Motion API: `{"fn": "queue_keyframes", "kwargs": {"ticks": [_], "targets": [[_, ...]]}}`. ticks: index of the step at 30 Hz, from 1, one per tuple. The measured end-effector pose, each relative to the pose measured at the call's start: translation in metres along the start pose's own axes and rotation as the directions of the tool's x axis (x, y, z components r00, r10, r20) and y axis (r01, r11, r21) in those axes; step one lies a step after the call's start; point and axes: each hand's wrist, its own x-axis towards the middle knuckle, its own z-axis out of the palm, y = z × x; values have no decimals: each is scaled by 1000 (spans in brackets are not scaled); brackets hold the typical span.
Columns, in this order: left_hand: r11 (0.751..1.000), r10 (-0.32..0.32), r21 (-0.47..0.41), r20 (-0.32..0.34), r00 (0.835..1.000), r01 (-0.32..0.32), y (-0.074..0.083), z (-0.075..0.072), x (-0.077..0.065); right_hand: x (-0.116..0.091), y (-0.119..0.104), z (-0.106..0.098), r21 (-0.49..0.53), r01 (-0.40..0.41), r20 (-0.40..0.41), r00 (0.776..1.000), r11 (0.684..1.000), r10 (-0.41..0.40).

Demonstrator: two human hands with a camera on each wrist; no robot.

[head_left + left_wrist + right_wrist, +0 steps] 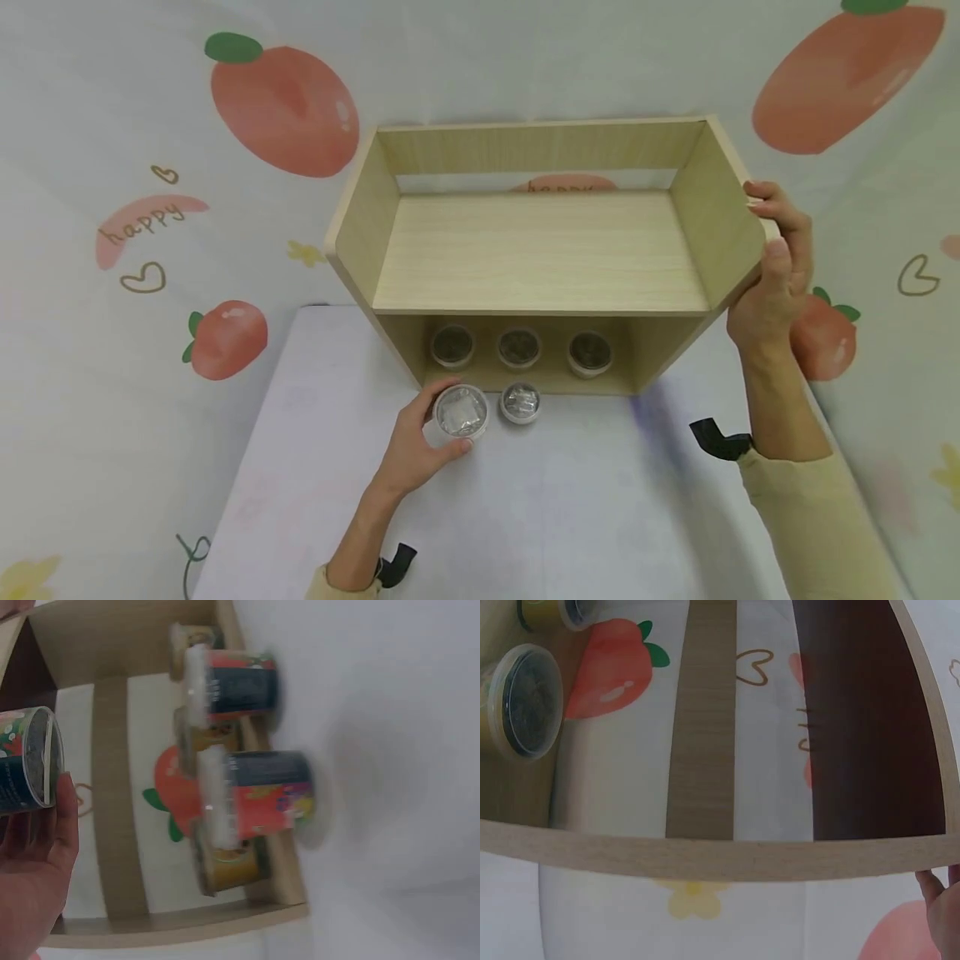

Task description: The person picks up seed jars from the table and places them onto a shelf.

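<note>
My left hand [416, 446] grips a round printed tub [461, 411] with a clear top, fingers and thumb around its side. In the left wrist view this tub [22, 761] is dark blue and red, held off the table by the hand [37, 877]. Two similar tubs stand in front of the shelf there, a nearer tub [262, 791] and a farther tub [236, 686], both blurred. The head view plainly shows just one standing tub [520, 402]. My right hand [776, 267] holds the right side panel of a light wooden two-level shelf [540, 250].
On the lower level stand three yellowish tubs with dark tops: a left tub [452, 346], a middle tub [519, 347] and a right tub [590, 353]. The white table [570, 508] extends forward of the shelf. Behind rises a fruit-printed cloth [465, 58].
</note>
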Motion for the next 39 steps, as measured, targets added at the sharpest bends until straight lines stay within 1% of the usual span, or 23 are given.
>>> {"fn": "queue_keyframes", "kwargs": {"ticks": [3, 8, 13, 16, 18, 19, 21, 25, 26, 28, 33, 36, 39], "targets": [[1000, 5, 11, -2, 1000, -5, 15, -4, 9, -1, 1, 1, 4, 8, -2, 1000, 1000, -8], [999, 23, 30, 13, 1000, -23, 29, -10, 20, -1, 2, 4, -15, 24, -6, 1000, 1000, -24], [997, 58, 42, 30, 998, -59, 36, -16, 28, -1, 3, 6, -28, 55, -36, 998, 998, -56], [994, 93, 50, 25, 995, -95, 40, -19, 33, -2, 4, 7, -38, 68, -49, 996, 997, -70], [993, 106, 47, 20, 994, -107, 42, -21, 35, -2, 4, 6, -44, 71, -54, 996, 996, -74], [993, 106, 45, 20, 994, -106, 42, -21, 36, -2, 5, 6, -40, 69, -56, 996, 997, -72], [993, 109, 44, 17, 994, -110, 34, -22, 36, -2, 6, 5, -36, 65, -58, 996, 997, -67], [991, 127, 48, 33, 991, -128, 40, -24, 41, -1, 6, 3, -33, 60, -57, 996, 998, -62], [989, 139, 47, 35, 990, -141, 42, -24, 42, -1, 6, 3, -33, 57, -55, 997, 998, -59], [987, 151, 43, 47, 987, -153, 55, -26, 46, 0, 7, 3, -39, 53, -52, 997, 998, -55], [985, 164, 34, 65, 984, -167, 66, -30, 56, 0, 7, 0, -51, 45, -46, 998, 998, -48], [985, 170, 18, 67, 983, -172, 74, -33, 62, 0, 7, 0, -37, 37, -41, 998, 999, -39], [981, 194, 6, 70, 979, -195, 81, -37, 67, 0, 6, 1, -25, 25, -34, 999, 999, -26]]}}
